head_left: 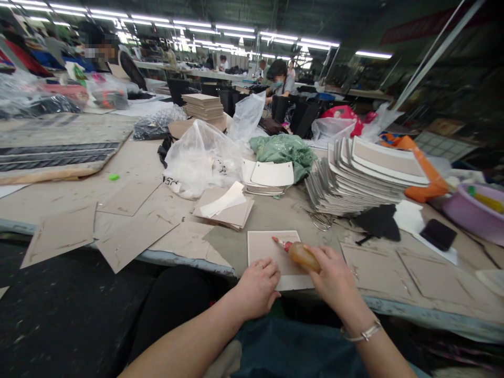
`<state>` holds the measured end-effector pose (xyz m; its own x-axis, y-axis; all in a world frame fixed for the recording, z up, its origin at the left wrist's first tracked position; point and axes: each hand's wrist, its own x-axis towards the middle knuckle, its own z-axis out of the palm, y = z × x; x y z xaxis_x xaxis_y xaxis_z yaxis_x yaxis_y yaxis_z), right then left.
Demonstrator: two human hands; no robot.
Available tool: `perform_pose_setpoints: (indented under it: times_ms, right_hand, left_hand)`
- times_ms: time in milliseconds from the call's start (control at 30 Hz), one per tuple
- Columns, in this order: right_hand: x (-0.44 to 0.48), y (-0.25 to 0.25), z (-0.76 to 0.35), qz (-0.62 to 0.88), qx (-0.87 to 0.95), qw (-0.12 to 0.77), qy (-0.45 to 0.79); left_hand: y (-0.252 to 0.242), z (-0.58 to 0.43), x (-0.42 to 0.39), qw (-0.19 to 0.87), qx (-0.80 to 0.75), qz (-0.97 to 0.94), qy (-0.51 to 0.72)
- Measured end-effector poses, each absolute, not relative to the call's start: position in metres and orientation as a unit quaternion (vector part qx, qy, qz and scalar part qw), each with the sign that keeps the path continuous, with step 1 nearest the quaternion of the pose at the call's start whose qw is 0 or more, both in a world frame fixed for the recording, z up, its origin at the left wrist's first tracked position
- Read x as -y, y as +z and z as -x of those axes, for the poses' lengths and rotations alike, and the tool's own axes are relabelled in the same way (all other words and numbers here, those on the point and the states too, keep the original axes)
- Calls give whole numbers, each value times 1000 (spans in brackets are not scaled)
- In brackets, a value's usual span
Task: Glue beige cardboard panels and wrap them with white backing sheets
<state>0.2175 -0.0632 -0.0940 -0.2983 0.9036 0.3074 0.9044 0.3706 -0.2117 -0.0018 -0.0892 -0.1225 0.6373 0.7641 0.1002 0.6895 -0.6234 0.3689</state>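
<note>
A tan board with a white border (pixel 263 242) lies in front of me at the table's near edge. My left hand (pixel 260 286) rests on its left side, fingers laid over the surface and thumb by the near edge. In my right hand (pixel 334 273) is an amber squeeze bottle (pixel 303 256), tilted so that its red nozzle points left, close over the board. Whether the tip touches the board I cannot tell. Just beyond sits a small pile of tan boards (pixel 239 216) with white strips (pixel 223 201) on top.
A tall stack of white-edged boards (pixel 354 178) stands to the right, with scissors (pixel 321 220) beside it. Loose tan boards (pixel 136 239) overhang the near edge at left. Farther right are a dark phone (pixel 438 234) and a purple basin (pixel 474 212). Plastic bags (pixel 202 157) lie behind.
</note>
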Motion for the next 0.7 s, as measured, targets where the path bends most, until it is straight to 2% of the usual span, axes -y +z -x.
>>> perform_pose_setpoints:
  times_ms: [233,567,633,700]
  right_hand:
    - [65,-91,-161,525,818,212,99]
    - [62,-101,-231,586,782,212,5]
    - [62,-101,-246,604,762,233,15]
    - [62,-103,-256,639,708,291,68]
  left_hand:
    - [-122,2,89,161,-417,-884,135]
    - [-122,4,88,148,-400,-894,138]
    - [-122,5,88,149,-402,-892,146]
    - [-124,5,88,152,-403,-888,160]
